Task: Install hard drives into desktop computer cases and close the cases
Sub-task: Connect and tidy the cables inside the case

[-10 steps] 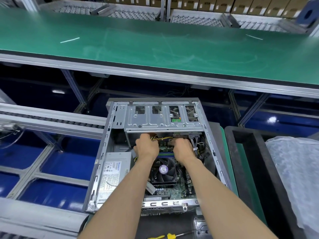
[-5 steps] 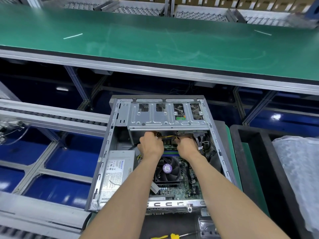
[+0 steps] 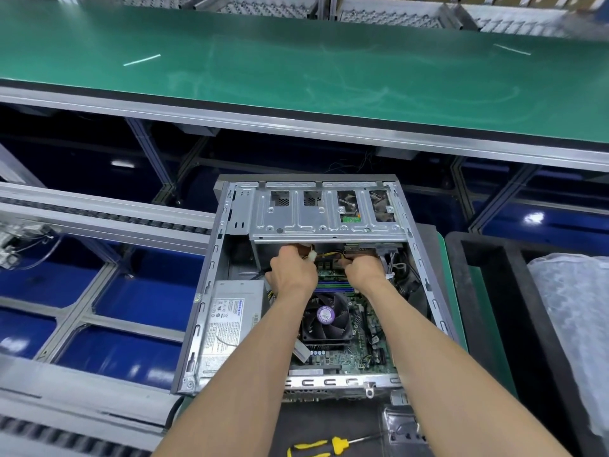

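Observation:
An open desktop case lies flat in front of me, side panel off. Its silver drive cage spans the far end, and a hard drive shows through the cage's right cut-outs. My left hand reaches under the cage's edge and grips a white power connector with yellow and black wires. My right hand is curled around the cable near the drive's rear edge; its fingertips are hidden. The CPU fan and the power supply lie below my hands.
A yellow-handled screwdriver lies on the black mat near me. A black tray with bubble-wrapped items stands to the right. A green conveyor belt runs across the back, and a roller rail at the left.
Both hands have stayed under the drive cage's edge with the cables, shifting only slightly. The view has drifted a little; the case looks unmoved.

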Tool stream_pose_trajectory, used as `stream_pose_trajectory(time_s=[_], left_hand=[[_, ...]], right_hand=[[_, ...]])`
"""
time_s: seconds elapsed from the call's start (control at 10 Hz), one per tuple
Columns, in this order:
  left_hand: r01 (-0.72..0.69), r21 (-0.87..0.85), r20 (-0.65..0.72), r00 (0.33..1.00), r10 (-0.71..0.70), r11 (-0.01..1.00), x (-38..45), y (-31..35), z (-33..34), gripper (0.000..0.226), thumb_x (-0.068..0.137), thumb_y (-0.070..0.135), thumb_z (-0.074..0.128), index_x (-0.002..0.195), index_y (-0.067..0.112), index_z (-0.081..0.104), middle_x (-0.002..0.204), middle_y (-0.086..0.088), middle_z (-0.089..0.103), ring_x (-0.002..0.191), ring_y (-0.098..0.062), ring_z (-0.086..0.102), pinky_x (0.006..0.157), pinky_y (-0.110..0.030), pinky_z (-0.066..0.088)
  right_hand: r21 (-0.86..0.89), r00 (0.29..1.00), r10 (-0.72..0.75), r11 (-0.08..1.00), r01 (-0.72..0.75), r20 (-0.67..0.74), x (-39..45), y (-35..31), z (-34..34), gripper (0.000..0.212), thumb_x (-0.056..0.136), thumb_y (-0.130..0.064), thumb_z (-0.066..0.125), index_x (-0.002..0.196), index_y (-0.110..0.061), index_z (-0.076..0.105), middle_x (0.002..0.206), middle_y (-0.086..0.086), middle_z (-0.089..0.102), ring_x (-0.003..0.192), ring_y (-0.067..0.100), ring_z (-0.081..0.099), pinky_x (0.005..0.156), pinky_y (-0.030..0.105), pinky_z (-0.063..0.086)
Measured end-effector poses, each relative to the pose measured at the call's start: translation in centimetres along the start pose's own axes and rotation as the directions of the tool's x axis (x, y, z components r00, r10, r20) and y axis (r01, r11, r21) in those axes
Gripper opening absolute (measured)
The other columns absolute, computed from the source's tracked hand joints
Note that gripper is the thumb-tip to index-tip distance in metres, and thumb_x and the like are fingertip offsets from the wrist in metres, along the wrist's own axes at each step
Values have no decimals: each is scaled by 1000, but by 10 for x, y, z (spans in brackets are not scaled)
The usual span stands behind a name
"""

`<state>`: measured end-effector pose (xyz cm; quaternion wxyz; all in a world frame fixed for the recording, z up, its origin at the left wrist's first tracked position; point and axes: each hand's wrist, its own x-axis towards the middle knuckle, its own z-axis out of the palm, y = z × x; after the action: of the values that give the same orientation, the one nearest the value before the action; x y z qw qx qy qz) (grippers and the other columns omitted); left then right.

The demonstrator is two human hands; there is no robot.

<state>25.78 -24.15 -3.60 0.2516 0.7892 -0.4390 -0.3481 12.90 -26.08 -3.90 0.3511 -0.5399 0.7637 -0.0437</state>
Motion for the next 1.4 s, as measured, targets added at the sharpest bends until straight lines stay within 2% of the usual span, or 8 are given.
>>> stream_pose_trajectory(time_s=[0.2,0.3,0.7,0.8,0.9,1.0,1.2,1.4], left_hand=[[-37,10,-7,999,37,999,-11,-1,-7,18,98,22,61,112,19,72,117,-17,65,110,-38,56,95,-44,50],[-29,13,-1,1000,29,999,-9,-1,-6,17,99,24,61,111,17,71,118,-16,64,110,-38,55,94,-45,50],[-85,74,-1,996,85,994,-7,-4,-3,22,98,22,60,117,20,71,117,-13,67,112,-36,57,97,-43,49],[-94,114,-12,995,96,989,-10,-3,-4,22,99,21,58,117,17,69,116,-15,66,108,-36,58,95,-41,48],[-76,136,-14,997,79,988,-9,-2,-1,18,99,20,57,112,12,65,116,-17,64,107,-39,57,90,-42,47],[-57,114,-10,998,59,992,-7,-1,1,12,98,17,55,106,9,60,116,-18,60,106,-40,56,80,-42,45],[-69,97,9,998,68,993,-5,0,1,5,96,11,53,92,12,55,110,-18,61,98,-39,57,76,-40,47],[-92,86,2,996,93,992,-9,-1,-1,7,98,14,55,98,14,61,110,-17,62,93,-35,56,72,-38,45]], right_hand=[[2,998,3,1000,-3,-55,-9,-1,2,36,106,-15,41,133,-1,59,135,20,59,125,33,54,98,33,41],[222,993,68,974,-45,-97,-9,4,7,30,103,-4,45,127,7,60,126,24,63,98,29,58,75,33,44],[287,997,46,958,-27,-58,0,4,3,34,100,-24,61,119,4,66,126,20,65,117,32,59,88,30,43],[321,995,60,947,-31,-79,-6,1,5,33,101,-19,61,120,8,65,121,21,66,109,32,61,73,28,44],[359,992,67,933,-24,-108,-8,5,8,26,100,-8,59,117,11,65,89,16,65,77,26,55,40,20,34],[338,990,65,941,-19,-123,-6,7,10,26,101,-7,56,116,13,64,83,11,58,74,24,51,43,24,34],[274,997,46,961,-29,-57,5,4,3,37,103,-23,55,127,4,63,131,18,63,123,30,57,92,28,41],[272,997,42,962,-22,-69,5,3,3,38,101,-23,59,124,7,64,129,20,64,120,31,58,91,32,42]])
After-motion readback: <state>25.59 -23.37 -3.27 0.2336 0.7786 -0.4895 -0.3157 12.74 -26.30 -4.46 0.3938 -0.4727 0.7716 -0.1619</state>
